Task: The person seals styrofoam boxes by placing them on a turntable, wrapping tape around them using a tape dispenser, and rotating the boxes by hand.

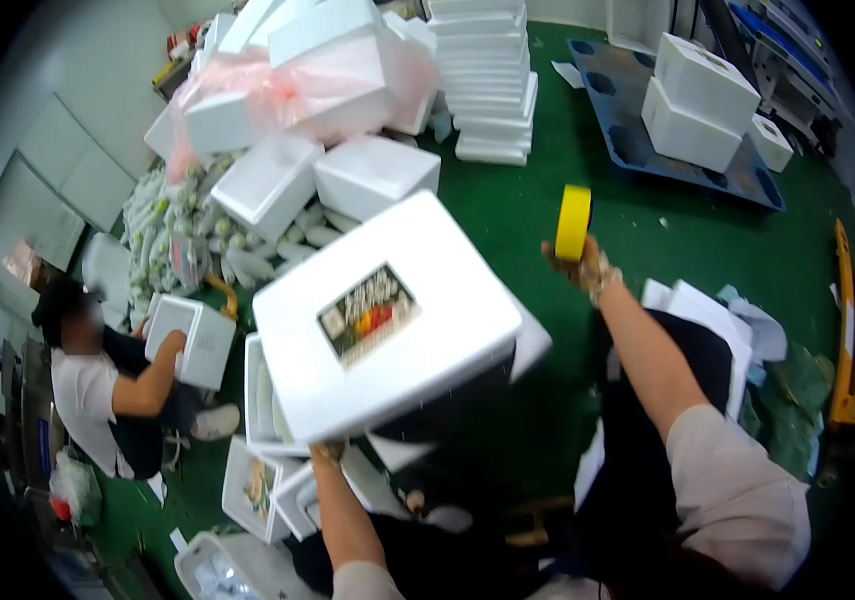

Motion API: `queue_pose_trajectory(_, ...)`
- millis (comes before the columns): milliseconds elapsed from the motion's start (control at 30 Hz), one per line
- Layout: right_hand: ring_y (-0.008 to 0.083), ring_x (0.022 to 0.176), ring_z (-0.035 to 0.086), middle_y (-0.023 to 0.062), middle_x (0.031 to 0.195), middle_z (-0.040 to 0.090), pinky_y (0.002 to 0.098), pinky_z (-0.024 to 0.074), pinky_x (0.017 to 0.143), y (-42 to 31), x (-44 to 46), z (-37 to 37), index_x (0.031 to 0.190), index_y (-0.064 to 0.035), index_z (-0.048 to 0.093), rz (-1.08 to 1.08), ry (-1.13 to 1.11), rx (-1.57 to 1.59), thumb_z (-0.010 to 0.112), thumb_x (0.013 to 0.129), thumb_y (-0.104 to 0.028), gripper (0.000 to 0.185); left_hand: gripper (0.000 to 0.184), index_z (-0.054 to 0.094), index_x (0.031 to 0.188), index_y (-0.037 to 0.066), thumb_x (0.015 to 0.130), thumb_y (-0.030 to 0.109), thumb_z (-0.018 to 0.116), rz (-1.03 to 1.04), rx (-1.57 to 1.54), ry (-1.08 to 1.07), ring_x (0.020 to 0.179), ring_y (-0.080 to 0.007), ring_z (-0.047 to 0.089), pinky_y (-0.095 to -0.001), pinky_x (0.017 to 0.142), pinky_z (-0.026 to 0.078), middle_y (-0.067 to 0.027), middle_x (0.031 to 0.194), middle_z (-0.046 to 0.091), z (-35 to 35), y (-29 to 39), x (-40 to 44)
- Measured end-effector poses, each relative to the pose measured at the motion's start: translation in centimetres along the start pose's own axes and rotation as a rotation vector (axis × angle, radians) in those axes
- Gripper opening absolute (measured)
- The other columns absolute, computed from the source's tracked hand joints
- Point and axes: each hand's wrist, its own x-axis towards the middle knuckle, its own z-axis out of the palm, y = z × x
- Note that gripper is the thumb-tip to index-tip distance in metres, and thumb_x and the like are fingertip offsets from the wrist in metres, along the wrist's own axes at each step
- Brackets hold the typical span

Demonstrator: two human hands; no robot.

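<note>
My right hand (587, 268) is closed around a roll of yellow tape (573, 222), held up over the green floor. At the lower edge of a white foam lid (447, 290) is my left hand (327, 452), gripping it with the fingers mostly hidden beneath. The lid is tilted and bears a dark printed label (368, 314) with red and yellow on it. Partly under the lid stands an open foam box (259, 430) with long pale items inside.
At left a crouching person (87, 390) handles a foam box (209, 345). Wrapped pale produce (162, 225) is heaped behind, near foam boxes (267, 185) and stacked foam lids (482, 80). A blue pallet (627, 120) carries foam boxes. A yellow pallet jack (847, 340) stands at right.
</note>
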Motion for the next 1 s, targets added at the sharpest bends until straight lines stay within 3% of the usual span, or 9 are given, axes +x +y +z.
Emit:
queue_pose_trajectory(33,0.0305,0.099,0.066,0.0146,0.109,0.066,0.0411,0.0554,0.082,2.3,1.5,-1.6,0.118,-0.0114,0.056,0.032,-0.06,0.052,0.045,0.095,-0.048,0.044,0.057,0.036,0.143,0.012,0.092,0.033,0.047,-0.132,-0.186,-0.03,0.135,-0.0316,0.034,-0.047,0.111,0.024,-0.0125,0.146,0.039,1.3,2.4,0.4)
queue_pose_trajectory(100,0.0307,0.097,0.067,0.0158,0.108,0.067,0.0417,0.0564,0.08,7.4,5.5,-4.4,0.117,-0.0103,0.056,0.112,-0.053,0.113,0.045,0.095,-0.047,0.044,0.056,0.037,0.143,0.012,0.092,0.033,0.048,-0.56,-1.009,0.022,0.134,-0.0315,0.034,-0.0469,0.111,0.025,-0.0124,0.145,0.04,2.2,7.6,2.5)
queue_pose_trajectory(133,0.0296,0.093,0.067,0.0159,0.105,0.067,0.041,0.0573,0.076,10.5,7.5,-4.7,0.117,-0.0087,0.055,0.165,0.017,0.127,0.045,0.095,-0.047,0.045,0.056,0.037,0.143,0.012,0.092,0.033,0.048,-0.594,-1.079,0.042,0.134,-0.0315,0.035,-0.0469,0.111,0.025,-0.0124,0.145,0.04,2.4,9.5,3.7)
queue_pose_trajectory(233,0.0294,0.098,0.066,0.0174,0.111,0.065,0.043,0.0558,0.083,16.0,10.5,-2.0,0.117,-0.0082,0.056,0.294,-0.011,0.301,0.051,0.092,-0.047,0.046,0.055,0.038,0.142,0.012,0.092,0.033,0.048,-0.626,-1.124,0.081,0.133,-0.0313,0.036,-0.0467,0.11,0.026,-0.0123,0.144,0.041,2.3,14.4,5.7)
queue_pose_trajectory(333,0.0314,0.099,0.065,0.0176,0.113,0.065,0.0441,0.0544,0.087,16.7,10.3,-1.0,0.114,-0.0135,0.061,0.386,-0.037,0.518,0.056,0.089,-0.049,0.043,0.054,0.038,0.141,0.012,0.092,0.032,0.048,-0.635,-1.089,0.074,0.131,-0.0312,0.037,-0.0465,0.109,0.026,-0.0122,0.143,0.042,2.6,16.9,7.6)
queue_pose_trajectory(400,0.0319,0.1,0.065,0.017,0.113,0.065,0.0442,0.0541,0.088,16.0,11.8,-1.0,0.114,-0.0147,0.061,0.229,-0.097,0.453,0.056,0.09,-0.048,0.042,0.054,0.039,0.141,0.012,0.092,0.032,0.048,-0.628,-1.081,0.065,0.131,-0.0311,0.037,-0.0464,0.109,0.027,-0.0122,0.142,0.043,2.4,18.2,8.5)
queue_pose_trajectory(667,0.0322,0.103,0.063,0.0171,0.115,0.063,0.0439,0.0519,0.091,6.5,20.6,-3.5,0.118,-0.0139,0.058,0.074,-0.024,0.108,0.054,0.091,-0.047,0.043,0.052,0.041,0.139,0.012,0.092,0.032,0.048,-0.628,-1.06,0.015,0.127,-0.0307,0.04,-0.046,0.107,0.029,-0.012,0.139,0.045,2.5,22.0,10.8)
queue_pose_trajectory(1000,0.0326,0.108,0.061,0.0172,0.119,0.061,0.0436,0.0492,0.096,-5.8,21.5,-13.3,0.122,-0.0129,0.053,0.102,0.142,-0.382,0.052,0.093,-0.045,0.044,0.049,0.044,0.137,0.012,0.092,0.032,0.049,-0.722,-1.028,-0.063,0.124,-0.0302,0.043,-0.0454,0.105,0.031,-0.0117,0.135,0.048,2.1,28.4,10.7)
